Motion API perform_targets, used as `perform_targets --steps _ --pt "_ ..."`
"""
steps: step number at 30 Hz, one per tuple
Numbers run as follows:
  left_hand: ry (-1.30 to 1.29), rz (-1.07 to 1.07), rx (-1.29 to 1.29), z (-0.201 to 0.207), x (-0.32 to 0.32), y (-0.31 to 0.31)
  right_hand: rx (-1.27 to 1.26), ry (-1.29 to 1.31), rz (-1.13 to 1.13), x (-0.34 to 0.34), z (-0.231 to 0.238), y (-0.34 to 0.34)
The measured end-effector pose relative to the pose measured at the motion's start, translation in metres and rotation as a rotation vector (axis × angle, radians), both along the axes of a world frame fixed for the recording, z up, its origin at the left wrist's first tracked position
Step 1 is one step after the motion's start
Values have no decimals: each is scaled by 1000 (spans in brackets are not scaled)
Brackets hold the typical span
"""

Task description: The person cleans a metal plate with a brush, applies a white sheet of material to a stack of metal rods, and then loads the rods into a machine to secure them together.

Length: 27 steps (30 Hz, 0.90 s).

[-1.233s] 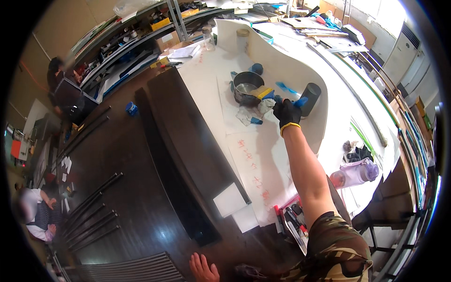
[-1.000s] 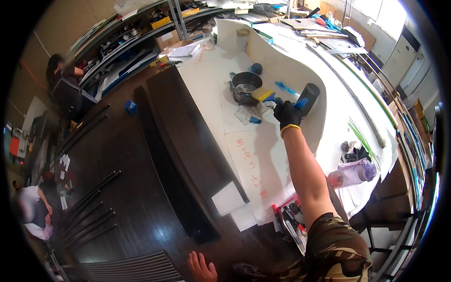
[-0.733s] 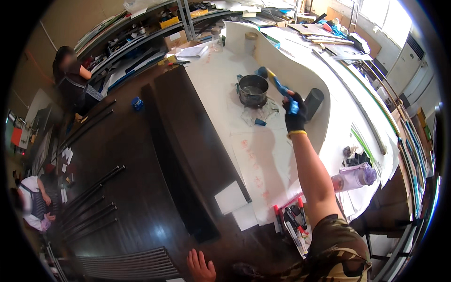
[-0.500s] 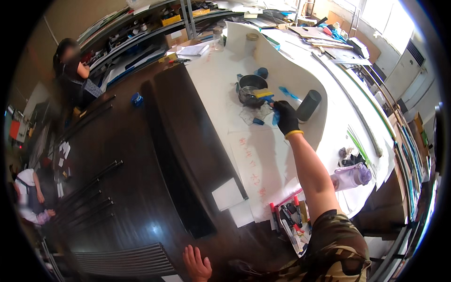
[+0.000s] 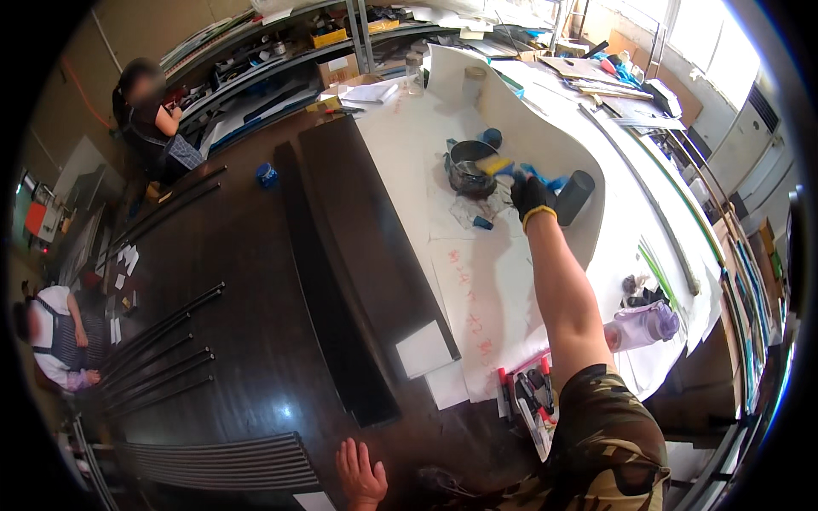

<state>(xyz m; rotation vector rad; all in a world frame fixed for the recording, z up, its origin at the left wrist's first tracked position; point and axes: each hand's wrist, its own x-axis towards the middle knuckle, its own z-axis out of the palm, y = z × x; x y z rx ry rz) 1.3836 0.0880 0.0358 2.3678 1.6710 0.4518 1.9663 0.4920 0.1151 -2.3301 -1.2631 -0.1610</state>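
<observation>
My right hand [image 5: 530, 196], in a black glove with a yellow cuff, reaches out over white paper. Its fingers are closed on a flat yellow tool [image 5: 494, 164], whose exact kind I cannot make out. The tool's end lies over the rim of a dark round pot [image 5: 464, 180]. Crumpled clear plastic [image 5: 467, 210] lies beside the pot, and a blue scrap [image 5: 554, 182] is close to the glove. Just right of the glove leans a dark grey cylinder [image 5: 575, 198]. My bare left hand [image 5: 361, 479] rests on the dark table [image 5: 247, 341] near its front edge, fingers spread.
A long black strip [image 5: 341, 341] and a dark panel [image 5: 375, 230] lie mid-table. Pens fill a tray [image 5: 535, 426] by my right arm, near a lilac bottle [image 5: 643, 328]. Thin black rods [image 5: 162, 341] lie left. Two people [image 5: 153, 119] are across the table.
My right hand has lifted the yellow tool from beside the pot to its rim. The view has shifted slightly. My left hand stays on the table.
</observation>
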Motion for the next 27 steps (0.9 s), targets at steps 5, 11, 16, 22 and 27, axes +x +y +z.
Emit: perform_targets --steps 5,11,16,22,27 --pt "5 1 -11 -4 -1 -1 -180 94 -151 -20 -14 -52" --pt "23 0 -34 1 -2 0 988 448 272 -34 13 -27" --pt "25 -17 -43 2 -3 0 404 10 427 -26 7 -19" --pt "25 -14 -47 16 4 4 332 721 365 -26 -1 -80" --pt "14 -18 -70 4 1 0 516 -59 349 -27 20 -136"
